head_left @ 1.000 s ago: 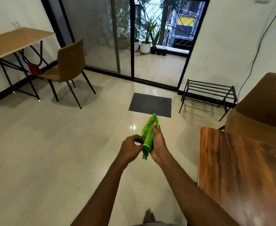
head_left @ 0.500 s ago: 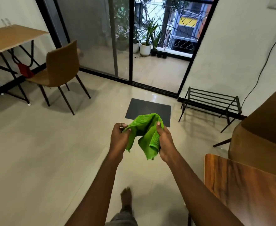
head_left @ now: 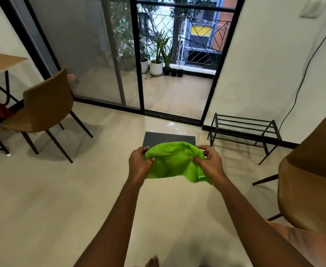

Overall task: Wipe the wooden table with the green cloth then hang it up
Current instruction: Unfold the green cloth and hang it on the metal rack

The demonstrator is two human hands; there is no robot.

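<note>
Green cloth (head_left: 172, 163) stretched between fingers (head_left: 198, 160) of both hands

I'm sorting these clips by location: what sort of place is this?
Likely a flat's living or dining room: a black-framed sliding glass door opens onto a balcony with potted plants, and a low black metal rack stands by the white wall.

- Your cloth (head_left: 170, 162) is bright lime green, finely ribbed.
- Mat (head_left: 177, 136) at 12 o'clock: plain dark grey.
- Rack (head_left: 243, 135) at 2 o'clock: black.
- Chair (head_left: 46, 101) at 9 o'clock: tan brown.
- Wooden table (head_left: 316, 245) at your 5 o'clock: reddish-brown grain.
</note>
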